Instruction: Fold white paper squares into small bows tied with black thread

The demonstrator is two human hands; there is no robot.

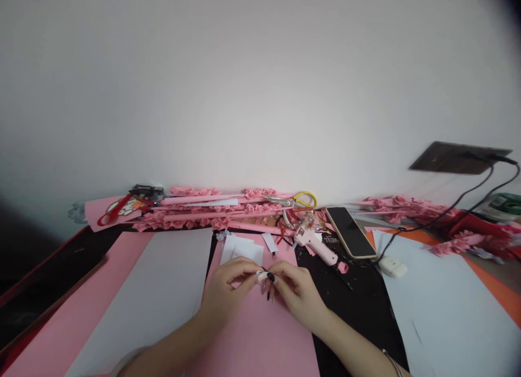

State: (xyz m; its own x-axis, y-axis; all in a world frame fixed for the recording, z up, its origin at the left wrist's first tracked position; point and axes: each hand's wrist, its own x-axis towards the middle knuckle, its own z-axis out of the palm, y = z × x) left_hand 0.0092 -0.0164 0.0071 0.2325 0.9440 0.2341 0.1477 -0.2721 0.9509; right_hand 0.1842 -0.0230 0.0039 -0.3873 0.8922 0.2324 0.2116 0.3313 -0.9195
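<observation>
My left hand and my right hand meet above a pink paper sheet, fingertips pinched close together. Whatever small thing lies between them is mostly hidden; white and black nails show at the fingertips. Just beyond my left hand are small white paper pieces on the pink sheet. A narrow white paper slip lies past the fingertips. To the right, beyond my right hand, rests a pale pink hot glue gun on the black tabletop.
Along the wall lie pink paper flower stems, yellow-handled scissors and a red-handled tool. A phone and white charger sit right. White sheets flank both sides. Cables hang from a wall socket.
</observation>
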